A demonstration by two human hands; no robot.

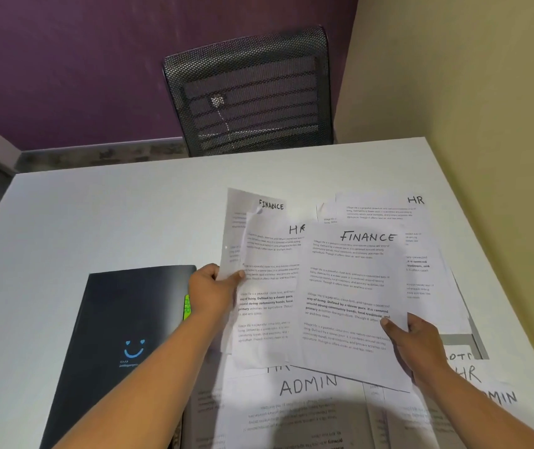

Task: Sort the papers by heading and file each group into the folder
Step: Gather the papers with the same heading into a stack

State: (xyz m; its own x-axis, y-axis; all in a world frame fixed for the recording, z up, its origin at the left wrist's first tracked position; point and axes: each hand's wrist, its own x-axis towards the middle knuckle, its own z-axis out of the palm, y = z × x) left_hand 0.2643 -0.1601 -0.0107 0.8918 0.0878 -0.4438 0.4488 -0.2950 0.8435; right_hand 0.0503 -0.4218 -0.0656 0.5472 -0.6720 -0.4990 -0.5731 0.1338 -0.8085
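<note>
On the white table (113, 215) a black folder (120, 312) lies flat at the left, its long side running away from the person. The FINANCE sheet (350, 286) and HR sheet (269, 286) have their tops pointing away. The right hand (418, 341) pinches FINANCE's lower right edge. The left hand (212, 293) pinches HR's left edge.

Black folder (120, 322) — blue smiley (134, 349); white papers (350, 296)
</note>
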